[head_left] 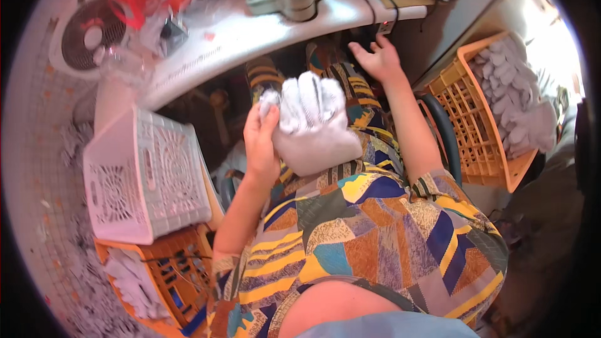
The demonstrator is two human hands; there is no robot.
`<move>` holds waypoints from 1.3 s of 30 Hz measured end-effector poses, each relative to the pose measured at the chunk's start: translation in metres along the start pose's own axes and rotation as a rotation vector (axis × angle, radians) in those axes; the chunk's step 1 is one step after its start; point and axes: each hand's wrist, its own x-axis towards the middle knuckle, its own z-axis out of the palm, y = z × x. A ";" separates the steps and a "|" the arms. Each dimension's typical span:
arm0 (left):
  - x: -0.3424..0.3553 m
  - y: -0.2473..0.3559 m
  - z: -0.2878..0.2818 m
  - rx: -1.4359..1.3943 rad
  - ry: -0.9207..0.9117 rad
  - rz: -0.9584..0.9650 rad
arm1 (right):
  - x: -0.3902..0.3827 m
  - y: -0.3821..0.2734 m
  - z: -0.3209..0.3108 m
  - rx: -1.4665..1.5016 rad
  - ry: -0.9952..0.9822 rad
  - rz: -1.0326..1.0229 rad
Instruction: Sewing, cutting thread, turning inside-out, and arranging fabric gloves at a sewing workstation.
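Observation:
A greyish-white knitted glove (313, 134) lies over my lap, its fingers pointing away from me. My left hand (261, 141) grips it at its left side, the thumb pressed on the glove near its thumb part. Whether it is one glove or several stacked together, I cannot tell. Farther off to the right, my right hand (379, 61) is empty with its fingers apart. Its fingertips are just below a small switch box (385, 27) with a red light at the table's edge; I cannot tell whether they touch it.
Ahead, a machine (297, 0) stands on the white table (219, 44). An orange basket (466, 106) full of gloves (513, 94) is at my right. On my left, a white plastic basket (147, 175) sits above another orange basket (181, 275). A fan (92, 34) is at the far left.

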 end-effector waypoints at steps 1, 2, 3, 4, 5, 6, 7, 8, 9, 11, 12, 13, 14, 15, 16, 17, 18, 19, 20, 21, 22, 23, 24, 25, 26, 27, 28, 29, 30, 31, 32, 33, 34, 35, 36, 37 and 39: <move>0.002 0.004 -0.001 0.007 -0.003 0.014 | 0.014 0.009 -0.013 -0.501 0.024 -0.295; 0.006 0.005 -0.001 -0.001 -0.038 0.068 | 0.064 0.026 -0.052 -0.009 0.106 -0.188; 0.004 0.008 -0.008 0.003 -0.002 0.113 | 0.074 0.037 -0.064 0.402 0.022 0.046; 0.001 0.014 -0.012 0.010 0.025 0.159 | 0.083 0.046 -0.075 1.000 0.070 0.313; 0.001 0.017 -0.016 0.011 0.038 0.196 | 0.094 0.051 -0.090 1.408 0.236 0.547; 0.014 0.019 -0.009 -0.045 -0.058 0.175 | 0.144 0.067 -0.180 1.356 0.227 0.375; 0.025 0.019 -0.005 -0.134 -0.173 0.161 | 0.183 0.048 -0.272 1.285 0.209 0.161; 0.018 0.025 -0.010 -0.102 -0.141 0.158 | 0.174 0.097 -0.267 1.175 0.199 0.281; 0.011 0.029 -0.012 -0.091 -0.116 0.152 | 0.156 0.129 -0.262 1.049 0.176 0.377; 0.004 0.031 -0.018 -0.123 -0.116 0.129 | 0.119 0.165 -0.247 0.611 0.402 0.522; 0.004 0.030 -0.019 -0.137 -0.139 0.109 | 0.093 0.175 -0.241 0.513 0.496 0.536; 0.005 0.032 -0.022 -0.160 -0.162 0.100 | 0.074 0.175 -0.229 0.434 0.533 0.548; 0.005 0.032 -0.023 -0.157 -0.167 0.106 | 0.061 0.170 -0.223 0.362 0.557 0.538; 0.005 0.032 -0.022 -0.153 -0.174 0.114 | 0.053 0.162 -0.217 0.292 0.561 0.509; 0.005 0.031 -0.023 -0.149 -0.179 0.120 | 0.050 0.152 -0.209 0.210 0.552 0.464; 0.007 0.030 -0.024 -0.146 -0.153 0.113 | 0.048 0.138 -0.197 0.129 0.528 0.389; 0.007 0.029 -0.028 -0.137 -0.118 0.109 | 0.047 0.126 -0.182 0.027 0.483 0.286; 0.008 0.028 -0.031 -0.127 -0.082 0.104 | 0.047 0.115 -0.165 -0.087 0.415 0.126; 0.011 0.028 -0.030 -0.136 -0.080 0.087 | 0.048 0.101 -0.166 -0.200 0.277 -0.130; 0.011 0.028 -0.032 -0.131 -0.045 0.077 | 0.026 0.077 -0.123 -0.426 0.278 -0.380; 0.012 0.028 -0.033 -0.131 -0.026 0.063 | 0.006 0.055 -0.085 -0.426 0.261 -0.663; 0.011 0.026 -0.033 -0.136 -0.022 0.079 | -0.028 0.033 -0.033 -0.380 0.278 -0.742; 0.012 0.025 -0.032 -0.139 -0.025 0.095 | -0.063 0.013 0.013 -0.329 0.300 -0.826; 0.012 0.025 -0.031 -0.143 -0.039 0.115 | -0.092 0.000 0.036 -0.306 0.125 -0.797; 0.012 0.023 -0.033 -0.140 -0.027 0.119 | -0.117 -0.011 0.052 -0.280 -0.055 -0.767; 0.011 0.023 -0.033 -0.155 -0.022 0.113 | -0.137 -0.018 0.062 -0.284 -0.301 -0.672; 0.011 0.023 -0.034 -0.171 -0.023 0.107 | -0.152 -0.021 0.069 -0.287 -0.540 -0.576; 0.011 0.024 -0.033 -0.180 -0.024 0.103 | -0.164 -0.018 0.076 -0.355 -0.736 -0.507; 0.010 0.025 -0.031 -0.188 -0.012 0.092 | -0.172 -0.018 0.077 -0.536 -0.884 -0.440; 0.010 0.025 -0.030 -0.195 -0.001 0.080 | -0.179 -0.022 0.096 -0.602 -1.064 -0.382; 0.011 0.026 -0.029 -0.202 0.012 0.069 | -0.178 -0.019 0.101 -0.633 -1.166 -0.399; 0.011 0.024 -0.030 -0.214 0.004 0.075 | -0.183 -0.014 0.107 -0.692 -1.085 -0.370; 0.012 0.022 -0.031 -0.227 -0.003 0.080 | -0.188 -0.010 0.113 -0.747 -1.005 -0.340; 0.013 0.022 -0.032 -0.239 -0.010 0.084 | -0.189 -0.007 0.117 -0.762 -0.924 -0.365; 0.012 0.023 -0.030 -0.240 -0.024 0.097 | -0.187 -0.004 0.117 -0.752 -0.910 -0.425; 0.011 0.024 -0.029 -0.236 -0.027 0.096 | -0.183 -0.001 0.118 -0.742 -0.894 -0.486; 0.009 0.025 -0.028 -0.233 -0.036 0.087 | -0.182 0.004 0.116 -0.749 -0.846 -0.524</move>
